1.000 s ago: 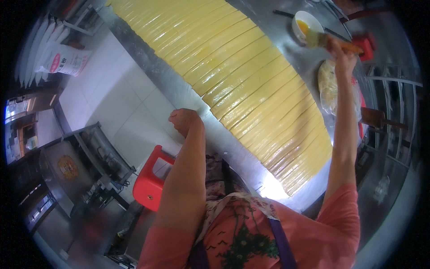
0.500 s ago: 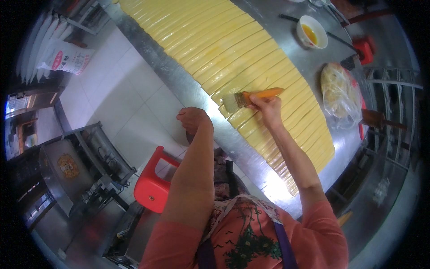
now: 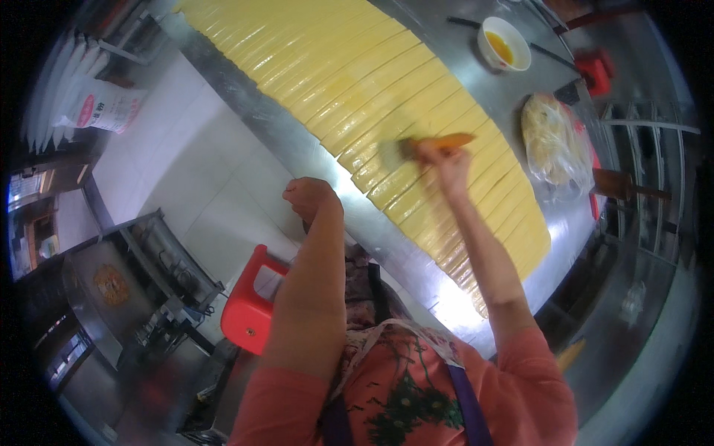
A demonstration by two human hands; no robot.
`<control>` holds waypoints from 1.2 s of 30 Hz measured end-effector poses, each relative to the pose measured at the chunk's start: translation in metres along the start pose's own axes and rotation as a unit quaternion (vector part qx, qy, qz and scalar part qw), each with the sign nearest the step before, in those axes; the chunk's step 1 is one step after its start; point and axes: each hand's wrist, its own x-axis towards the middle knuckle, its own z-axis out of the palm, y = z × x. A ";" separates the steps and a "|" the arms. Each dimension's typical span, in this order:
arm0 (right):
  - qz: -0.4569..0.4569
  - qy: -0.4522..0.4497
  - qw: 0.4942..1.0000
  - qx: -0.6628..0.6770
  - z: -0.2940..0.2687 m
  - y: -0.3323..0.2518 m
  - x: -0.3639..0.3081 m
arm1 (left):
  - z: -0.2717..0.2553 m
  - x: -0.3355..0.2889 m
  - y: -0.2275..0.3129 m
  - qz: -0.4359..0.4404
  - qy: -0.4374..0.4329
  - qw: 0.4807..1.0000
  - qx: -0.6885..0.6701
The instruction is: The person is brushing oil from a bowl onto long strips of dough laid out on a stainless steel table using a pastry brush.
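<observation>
My right hand grips the orange handle of a pastry brush, its bristles against a wide sheet of yellow dough. The dough is cut into many narrow strips lying side by side, and much of its surface shines wet. Motion blurs the brush and the fingers. My left hand is held in a loose fist off the near side of the table, with nothing seen in it. At the far right stands a white bowl with orange-yellow liquid, probably beaten egg.
The dough lies on a metal table. A clear plastic bag of pale dough sits on its right side, near a dark rod. A red stool stands left of my body. White sacks lean at the far left.
My right hand has swept the brush away from the near edge, farther over the strips and slightly right. My left hand stays closed, nearly in place.
</observation>
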 end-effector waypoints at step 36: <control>0.032 -0.018 0.989 -0.145 -0.093 0.031 -0.080 | -0.011 -0.002 -0.003 0.130 -0.051 0.982 0.126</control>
